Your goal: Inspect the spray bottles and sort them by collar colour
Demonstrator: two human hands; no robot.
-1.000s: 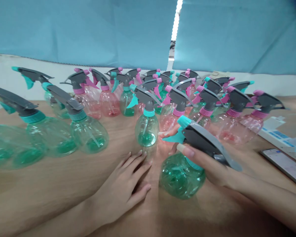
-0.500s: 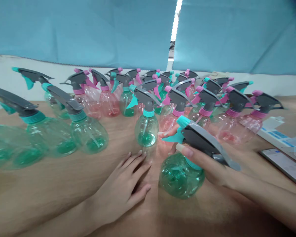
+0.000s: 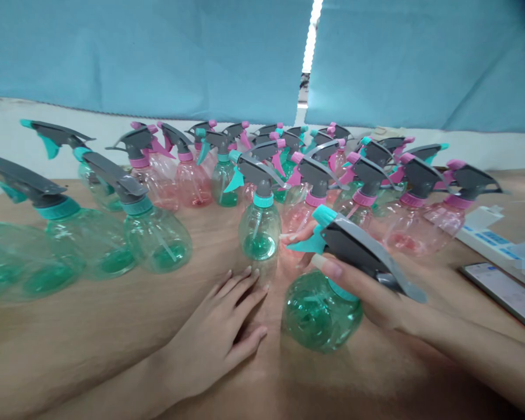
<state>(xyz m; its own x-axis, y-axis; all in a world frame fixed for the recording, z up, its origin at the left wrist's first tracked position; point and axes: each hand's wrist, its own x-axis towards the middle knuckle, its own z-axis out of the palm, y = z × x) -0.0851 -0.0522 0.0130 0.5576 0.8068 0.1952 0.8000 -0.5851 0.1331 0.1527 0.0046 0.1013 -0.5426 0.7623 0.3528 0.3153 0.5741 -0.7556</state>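
My right hand is wrapped round the neck of a green spray bottle with a grey head and turquoise nozzle and trigger. The bottle is tilted, its nozzle pointing left; whether its base touches the table cannot be made out. My left hand lies flat on the wooden table, fingers apart, holding nothing. Just beyond its fingertips stands another green spray bottle, upright with a turquoise collar. Some fingers of my right hand are hidden behind the sprayer head.
Green spray bottles stand at the left. Pink spray bottles and more green ones fill the back. A phone lies at the right beside a white and blue box. Blue curtains hang behind.
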